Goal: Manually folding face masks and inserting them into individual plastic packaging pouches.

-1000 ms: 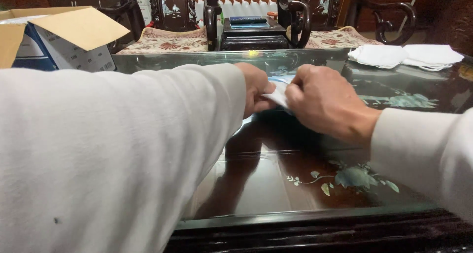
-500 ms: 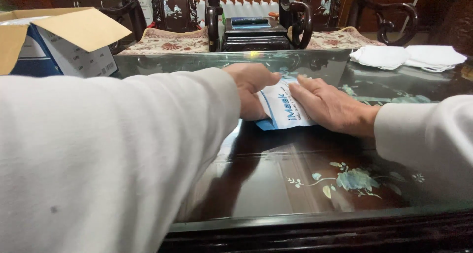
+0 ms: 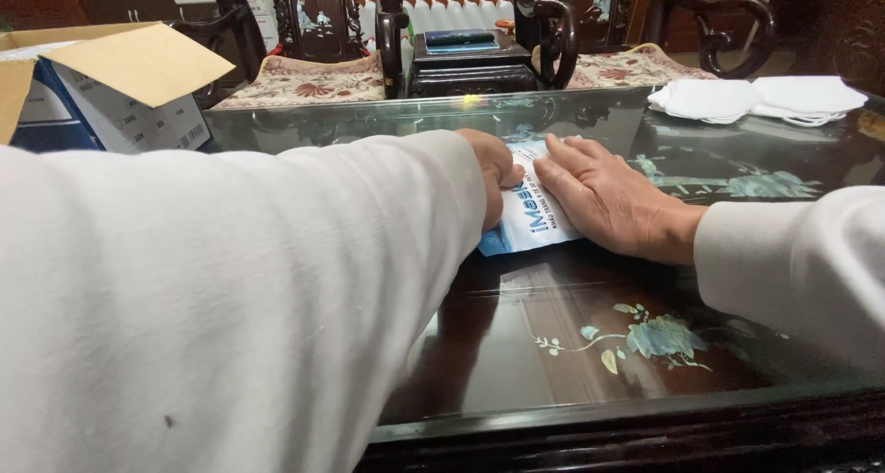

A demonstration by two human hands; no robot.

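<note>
A flat white and blue packet (image 3: 524,219) lies on the dark glass-topped table (image 3: 590,344). My right hand (image 3: 604,196) rests flat on the packet's right side, palm down, fingers stretched out together. My left hand (image 3: 493,173) is curled at the packet's left edge, fingers bent against it; its grip is partly hidden by my wide white sleeve (image 3: 230,289), which fills the left of the view.
An open cardboard box (image 3: 101,86) stands at the far left. A stack of white face masks (image 3: 756,100) lies at the far right. Carved dark wooden chairs (image 3: 323,30) and a small dark box (image 3: 470,63) stand behind the table.
A second ago both hands were bunched together on the packet. Now the packet lies flat and my right hand has spread out on top of it.
</note>
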